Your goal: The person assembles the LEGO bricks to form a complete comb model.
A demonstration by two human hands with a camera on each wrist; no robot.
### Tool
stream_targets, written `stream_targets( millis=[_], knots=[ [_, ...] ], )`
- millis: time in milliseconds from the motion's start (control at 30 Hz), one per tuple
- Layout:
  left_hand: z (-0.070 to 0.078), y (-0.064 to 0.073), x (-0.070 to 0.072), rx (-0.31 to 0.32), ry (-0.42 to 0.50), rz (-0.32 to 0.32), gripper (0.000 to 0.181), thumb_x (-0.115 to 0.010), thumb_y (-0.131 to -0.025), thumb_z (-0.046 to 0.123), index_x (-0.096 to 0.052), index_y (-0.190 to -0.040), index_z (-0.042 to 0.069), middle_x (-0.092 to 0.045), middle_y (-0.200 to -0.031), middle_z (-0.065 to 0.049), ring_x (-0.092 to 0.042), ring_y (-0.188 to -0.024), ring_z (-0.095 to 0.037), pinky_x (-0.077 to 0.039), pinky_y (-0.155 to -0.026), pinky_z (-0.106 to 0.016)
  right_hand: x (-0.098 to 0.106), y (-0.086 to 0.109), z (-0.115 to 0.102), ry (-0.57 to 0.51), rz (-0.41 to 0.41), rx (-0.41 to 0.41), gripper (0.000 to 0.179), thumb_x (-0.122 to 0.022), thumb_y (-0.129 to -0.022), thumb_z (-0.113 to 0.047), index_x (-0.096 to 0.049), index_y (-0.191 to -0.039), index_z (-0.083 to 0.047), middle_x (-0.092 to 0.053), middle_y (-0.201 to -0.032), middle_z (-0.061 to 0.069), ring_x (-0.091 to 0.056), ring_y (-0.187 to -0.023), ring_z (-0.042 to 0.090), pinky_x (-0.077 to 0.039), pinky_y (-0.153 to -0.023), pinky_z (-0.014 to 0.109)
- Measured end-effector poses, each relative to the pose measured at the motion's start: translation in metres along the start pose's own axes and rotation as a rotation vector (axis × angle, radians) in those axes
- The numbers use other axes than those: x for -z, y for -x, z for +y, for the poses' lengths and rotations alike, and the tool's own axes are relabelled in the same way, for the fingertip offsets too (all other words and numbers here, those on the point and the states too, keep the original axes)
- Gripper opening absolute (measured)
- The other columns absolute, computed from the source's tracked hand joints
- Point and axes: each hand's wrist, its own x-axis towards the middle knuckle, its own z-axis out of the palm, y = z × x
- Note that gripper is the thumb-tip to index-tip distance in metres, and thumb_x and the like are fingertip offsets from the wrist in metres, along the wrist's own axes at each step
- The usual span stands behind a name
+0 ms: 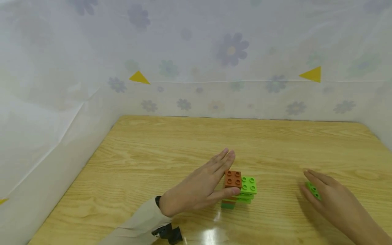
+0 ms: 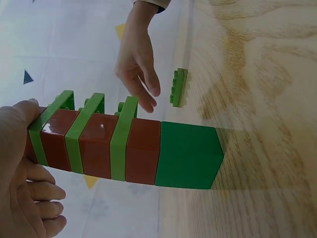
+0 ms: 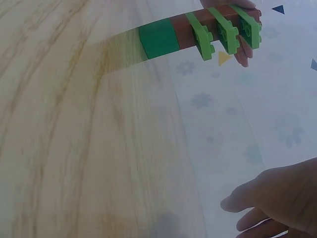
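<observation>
A tower of toy building bricks (image 1: 233, 179) stands upright on the table, with a dark green brick (image 2: 190, 154) at its base. Above that, brown bricks alternate with thin light green plates (image 1: 249, 185), which jut out to the right. My left hand (image 1: 202, 185) holds the tower's top, its thumb on the near side and its long fingers reaching along the far left side. Over to the right, my right hand (image 1: 332, 200) hovers above a loose light green studded plate (image 2: 178, 88) lying on the table. Its fingers are apart and hold nothing.
The wooden table (image 1: 147, 146) extends around both hands. A white sheet with pale flowers and yellow triangles (image 1: 311, 74) hangs behind and beside it. A black device (image 1: 167, 233) sits under my left sleeve.
</observation>
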Motion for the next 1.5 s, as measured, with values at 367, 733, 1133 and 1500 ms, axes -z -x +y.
stream_targets(
  millis=[367,733,1133,1500],
  knots=[
    [0.0,0.0,-0.001,-0.003,0.012,-0.001,0.076,-0.031,-0.101,0.057,-0.001,-0.154,0.013,-0.002,-0.161,-0.003,0.005,-0.146,-0.012,-0.014,-0.118,-0.037,0.001,0.009,0.005,0.032,-0.277,-0.264,0.059,-0.079,-0.079,-0.017,-0.054,-0.122,0.016,-0.06,-0.098,0.04,-0.064,-0.07,0.046,-0.053,-0.052,0.051],
    [0.0,-0.001,0.001,0.004,0.024,-0.015,0.076,-0.031,-0.1,0.057,-0.001,-0.154,0.013,-0.003,-0.161,-0.003,0.005,-0.146,-0.012,-0.015,-0.118,-0.037,0.004,0.01,0.009,0.066,-0.458,-0.375,0.064,-0.075,-0.083,-0.019,-0.044,-0.128,0.016,-0.058,-0.091,0.039,-0.061,-0.065,0.042,-0.049,-0.047,0.049],
    [0.0,0.0,0.002,0.005,0.022,-0.017,0.076,-0.03,-0.1,0.057,-0.002,-0.154,0.012,-0.003,-0.161,-0.004,0.004,-0.146,-0.012,-0.015,-0.118,-0.037,0.006,0.011,0.004,0.07,-0.241,-0.315,0.057,-0.079,-0.073,-0.005,-0.053,-0.122,0.007,-0.06,-0.096,0.037,-0.06,-0.076,0.051,-0.048,-0.046,0.053],
    [0.0,0.0,0.002,0.002,0.019,-0.017,0.076,-0.03,-0.1,0.058,-0.002,-0.154,0.012,-0.004,-0.161,-0.004,0.004,-0.146,-0.012,-0.015,-0.118,-0.037,0.003,0.012,0.001,0.051,-0.025,-0.17,0.058,-0.079,-0.058,0.009,-0.06,-0.113,0.007,-0.063,-0.087,0.027,-0.061,-0.061,0.038,-0.047,-0.042,0.044]
  ],
)
